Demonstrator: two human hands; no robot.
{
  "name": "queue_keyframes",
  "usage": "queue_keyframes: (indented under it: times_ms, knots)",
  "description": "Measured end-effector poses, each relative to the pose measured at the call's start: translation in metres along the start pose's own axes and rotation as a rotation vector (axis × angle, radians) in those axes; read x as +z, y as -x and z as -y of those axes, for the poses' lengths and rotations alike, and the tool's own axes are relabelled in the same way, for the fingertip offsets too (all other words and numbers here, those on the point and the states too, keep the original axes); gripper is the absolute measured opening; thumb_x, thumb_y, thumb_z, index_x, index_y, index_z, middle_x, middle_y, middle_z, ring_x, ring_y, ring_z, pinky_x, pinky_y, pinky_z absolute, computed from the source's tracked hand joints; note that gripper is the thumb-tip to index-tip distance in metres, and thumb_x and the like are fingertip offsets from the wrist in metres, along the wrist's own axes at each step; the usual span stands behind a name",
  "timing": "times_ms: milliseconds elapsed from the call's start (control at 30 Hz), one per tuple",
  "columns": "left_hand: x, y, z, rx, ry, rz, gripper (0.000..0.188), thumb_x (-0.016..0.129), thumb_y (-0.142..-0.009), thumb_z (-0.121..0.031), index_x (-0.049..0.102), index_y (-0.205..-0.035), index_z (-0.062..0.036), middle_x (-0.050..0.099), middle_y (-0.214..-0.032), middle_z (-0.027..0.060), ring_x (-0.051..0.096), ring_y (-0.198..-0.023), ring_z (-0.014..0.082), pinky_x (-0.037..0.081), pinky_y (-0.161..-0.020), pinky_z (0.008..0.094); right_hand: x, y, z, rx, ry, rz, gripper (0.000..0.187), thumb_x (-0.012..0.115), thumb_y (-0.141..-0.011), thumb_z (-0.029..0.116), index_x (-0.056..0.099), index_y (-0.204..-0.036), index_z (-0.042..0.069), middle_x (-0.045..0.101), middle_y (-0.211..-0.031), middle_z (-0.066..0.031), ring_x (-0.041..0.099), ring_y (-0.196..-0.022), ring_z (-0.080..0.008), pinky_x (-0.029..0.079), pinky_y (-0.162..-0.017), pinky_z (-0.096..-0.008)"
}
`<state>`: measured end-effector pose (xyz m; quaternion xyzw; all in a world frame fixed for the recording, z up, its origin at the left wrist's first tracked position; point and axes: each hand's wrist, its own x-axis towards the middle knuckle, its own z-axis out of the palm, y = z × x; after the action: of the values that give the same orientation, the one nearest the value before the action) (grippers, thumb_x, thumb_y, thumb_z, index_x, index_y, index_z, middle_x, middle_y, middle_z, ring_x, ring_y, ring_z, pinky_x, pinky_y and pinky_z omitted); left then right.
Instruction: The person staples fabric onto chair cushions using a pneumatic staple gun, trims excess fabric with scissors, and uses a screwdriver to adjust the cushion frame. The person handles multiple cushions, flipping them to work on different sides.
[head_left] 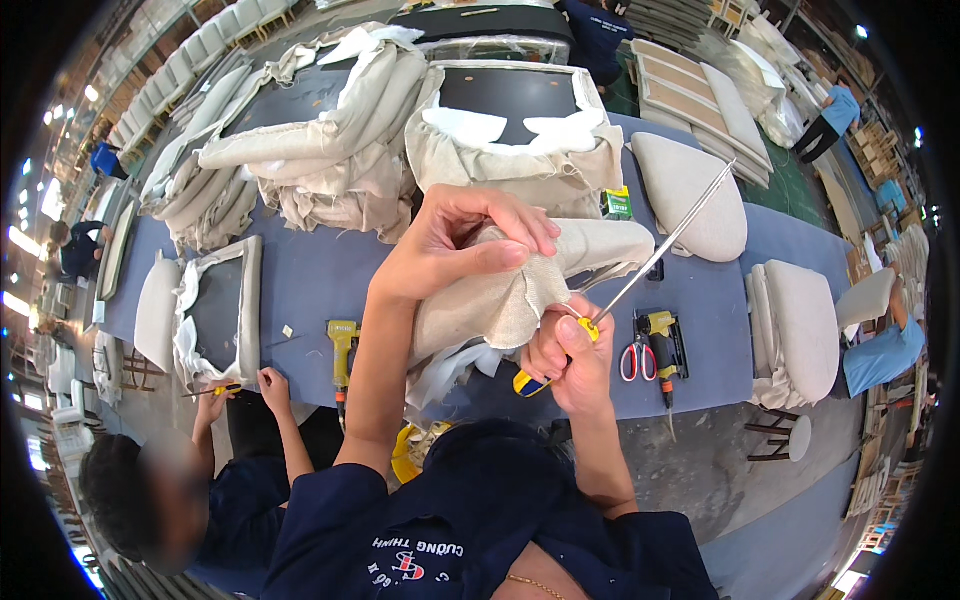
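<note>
The beige fabric cover is sitting bunched up over the blue bench, and the left hand is pinching a fold of it, fingers curled tight. Right hand is gripping a long screwdriver, shaft angling up and away. Red scissors and a yellow staple gun are lying just beside it. No containers that I can make out.
</note>
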<state>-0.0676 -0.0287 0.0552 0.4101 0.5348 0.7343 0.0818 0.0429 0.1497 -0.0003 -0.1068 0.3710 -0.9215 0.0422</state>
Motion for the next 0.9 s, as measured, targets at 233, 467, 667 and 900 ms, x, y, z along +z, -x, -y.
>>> queue_keyframes:
  times_ms: [233, 467, 667, 900]
  knots:
    - [0.0, 0.0, 0.001, 0.065, 0.02, 0.046, 0.008, 0.075, -0.089, -0.003, 0.073, -0.096, 0.0011, 0.076, -0.101, 0.0134, 0.069, -0.107, 0.0236, 0.049, -0.104, 0.0412, 0.022, -0.009, 0.005, 0.083, 0.085, -0.146, 0.025, 0.068, -0.101, 0.025, 0.061, -0.087, 0.006, 0.044, -0.052, 0.0028, 0.038, -0.039, -0.0062, 0.034, -0.038, -0.0264]
    - [0.002, 0.001, 0.001, 0.069, 0.006, 0.098, 0.008, 0.075, -0.091, -0.005, 0.072, -0.095, 0.0014, 0.075, -0.102, 0.013, 0.069, -0.104, 0.0224, 0.05, -0.1, 0.0388, 0.024, -0.02, 0.032, 0.052, -0.022, -0.187, 0.026, 0.063, -0.1, 0.016, 0.061, -0.077, 0.004, 0.045, -0.051, 0.0021, 0.038, -0.039, -0.0054, 0.034, -0.037, -0.0255]
    - [-0.009, -0.008, 0.01, 0.054, 0.003, 0.024, 0.008, 0.074, -0.092, -0.006, 0.073, -0.095, 0.0011, 0.075, -0.102, 0.0125, 0.069, -0.105, 0.0219, 0.05, -0.099, 0.0374, 0.027, -0.042, 0.028, 0.027, -0.197, -0.184, 0.026, 0.053, -0.106, 0.019, 0.064, -0.091, 0.001, 0.035, -0.05, 0.0056, 0.037, -0.04, -0.0059, 0.037, -0.039, -0.0259]
    - [-0.006, -0.007, 0.009, 0.074, -0.005, 0.031, 0.008, 0.074, -0.092, -0.006, 0.072, -0.095, 0.0013, 0.075, -0.102, 0.0121, 0.069, -0.105, 0.0203, 0.051, -0.098, 0.0355, 0.027, -0.048, 0.026, -0.42, 0.005, -0.029, 0.042, 0.035, -0.112, 0.037, 0.057, -0.089, 0.009, 0.038, -0.056, 0.0044, 0.032, -0.042, -0.0083, 0.034, -0.041, -0.0277]
